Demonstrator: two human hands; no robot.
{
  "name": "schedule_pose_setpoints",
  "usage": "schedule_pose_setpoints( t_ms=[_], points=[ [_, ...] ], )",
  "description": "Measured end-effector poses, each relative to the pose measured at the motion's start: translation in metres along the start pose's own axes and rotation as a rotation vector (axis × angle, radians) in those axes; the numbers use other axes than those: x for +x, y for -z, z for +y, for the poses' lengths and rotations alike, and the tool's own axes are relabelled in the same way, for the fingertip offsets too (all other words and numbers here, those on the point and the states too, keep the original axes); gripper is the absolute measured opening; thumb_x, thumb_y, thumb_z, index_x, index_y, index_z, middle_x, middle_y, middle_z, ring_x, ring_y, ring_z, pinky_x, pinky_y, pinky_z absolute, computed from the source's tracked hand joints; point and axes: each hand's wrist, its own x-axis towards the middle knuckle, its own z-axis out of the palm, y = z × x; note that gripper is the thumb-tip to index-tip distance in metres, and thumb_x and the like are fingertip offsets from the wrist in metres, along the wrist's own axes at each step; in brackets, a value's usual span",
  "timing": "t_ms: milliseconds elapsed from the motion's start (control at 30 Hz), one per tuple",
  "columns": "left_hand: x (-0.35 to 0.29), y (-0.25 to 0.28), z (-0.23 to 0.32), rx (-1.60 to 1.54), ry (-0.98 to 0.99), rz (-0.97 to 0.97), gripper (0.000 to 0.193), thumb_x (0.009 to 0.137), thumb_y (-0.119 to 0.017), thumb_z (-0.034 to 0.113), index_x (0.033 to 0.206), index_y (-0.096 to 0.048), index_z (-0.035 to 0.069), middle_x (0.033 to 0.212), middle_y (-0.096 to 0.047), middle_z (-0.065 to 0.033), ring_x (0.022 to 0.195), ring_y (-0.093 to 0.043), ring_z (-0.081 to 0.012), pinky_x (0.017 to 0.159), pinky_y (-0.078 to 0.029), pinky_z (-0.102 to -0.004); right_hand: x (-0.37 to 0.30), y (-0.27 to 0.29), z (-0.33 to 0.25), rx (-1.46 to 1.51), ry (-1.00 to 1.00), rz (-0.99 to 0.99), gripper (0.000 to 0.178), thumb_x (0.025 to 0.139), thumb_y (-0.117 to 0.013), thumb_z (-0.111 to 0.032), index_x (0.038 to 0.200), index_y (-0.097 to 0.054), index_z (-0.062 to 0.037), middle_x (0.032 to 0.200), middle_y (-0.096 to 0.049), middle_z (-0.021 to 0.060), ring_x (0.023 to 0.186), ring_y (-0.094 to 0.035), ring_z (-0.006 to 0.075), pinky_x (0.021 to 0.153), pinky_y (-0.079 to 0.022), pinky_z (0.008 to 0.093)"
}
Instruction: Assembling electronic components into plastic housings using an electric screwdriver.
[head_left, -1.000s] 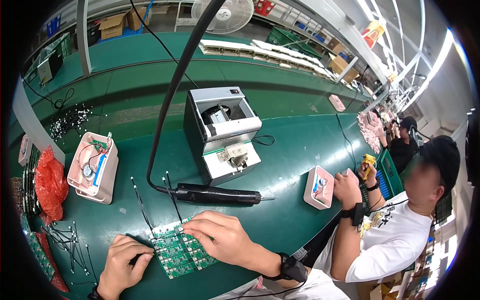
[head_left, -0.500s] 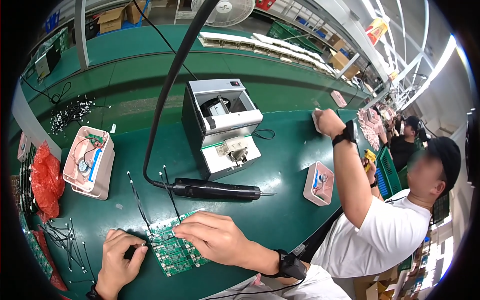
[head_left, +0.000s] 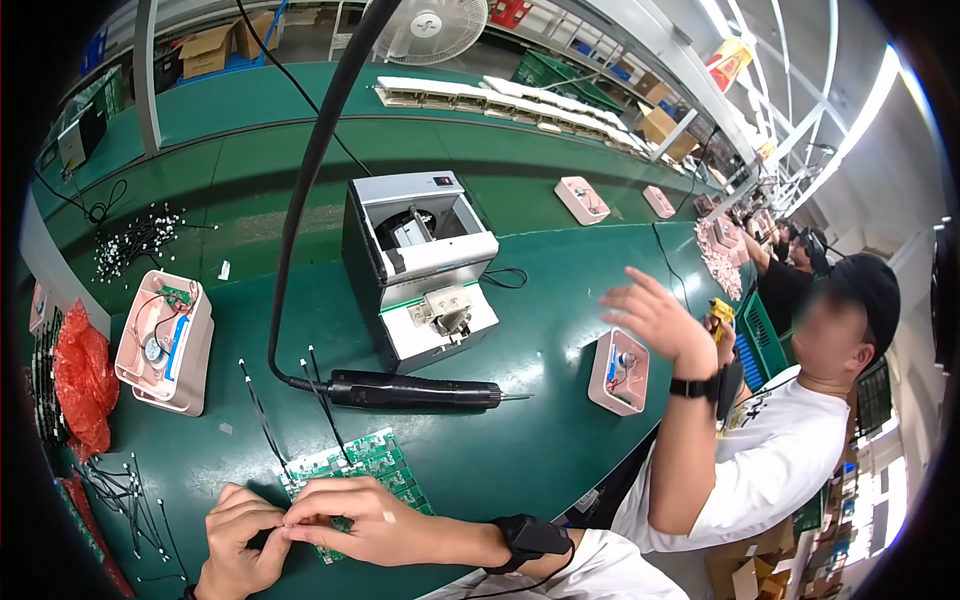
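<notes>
My left hand and my right hand meet at their fingertips over the near left corner of a green circuit board panel. Both are closed in a pinch, and whatever lies between the fingers is too small or hidden to make out. Part of the panel disappears under my right hand. Two thin black cables, a left one and a right one with light tips, rise from the panel's far side. Just beyond lies a black electric screwdriver, its bit pointing right.
A grey screw-feeding machine stands behind the screwdriver. Pink boxes with wired parts sit at left, another pink box at right. Loose black cables lie left of my hands. A co-worker's hand reaches over the bench.
My right hand has moved left and down from the panel to meet my left hand's fingertips. The co-worker's arm has drawn back, and a pink box now stands on the far green surface.
</notes>
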Motion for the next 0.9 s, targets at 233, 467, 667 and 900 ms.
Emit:
schedule_pose_setpoints(
  t_ms=[233, 467, 667, 900],
  points=[
    [0.001, -0.006, -0.003, -0.011, -0.009, -0.006, 0.010, 0.074, -0.077, 0.004, 0.082, -0.073, 0.000, 0.075, -0.071, -0.0087, 0.067, -0.064, -0.0245, 0.073, -0.045, -0.0356, -0.002, 0.001, 0.012, -0.137, 0.126, 0.035, 0.014, 0.096, -0.076, -0.007, 0.107, -0.077, 0.0009, 0.096, -0.073, 0.0101, 0.078, -0.069, 0.0214, 0.068, -0.057, 0.0306],
    [0.004, -0.008, 0.002, 0.021, -0.025, 0.044, 0.012, 0.071, -0.078, 0.002, 0.081, -0.072, 0.002, 0.073, -0.070, -0.0066, 0.065, -0.064, -0.0228, 0.073, -0.044, -0.0342, -0.004, -0.001, 0.002, -0.147, -0.024, 0.052, 0.015, 0.096, -0.078, -0.009, 0.106, -0.075, 0.0013, 0.095, -0.072, 0.0088, 0.076, -0.069, 0.0208, 0.064, -0.055, 0.0317],
    [0.003, -0.008, 0.000, 0.048, -0.033, 0.047, 0.016, 0.066, -0.080, 0.002, 0.078, -0.071, 0.007, 0.074, -0.072, -0.0037, 0.067, -0.067, -0.0208, 0.071, -0.044, -0.0326, -0.009, 0.002, 0.007, -0.222, -0.003, -0.032, 0.014, 0.095, -0.078, -0.008, 0.105, -0.073, 0.0002, 0.094, -0.071, 0.0072, 0.079, -0.069, 0.0209, 0.065, -0.056, 0.0318],
    [0.000, -0.010, -0.002, -0.012, 0.002, 0.012, 0.018, 0.063, -0.080, 0.002, 0.077, -0.070, 0.008, 0.074, -0.073, -0.0027, 0.067, -0.067, -0.0207, 0.071, -0.044, -0.0321, -0.010, 0.003, 0.012, -0.347, 0.229, -0.014, 0.013, 0.091, -0.079, -0.005, 0.103, -0.074, -0.0030, 0.095, -0.071, 0.0075, 0.082, -0.070, 0.0242, 0.068, -0.058, 0.0338]
  ],
)
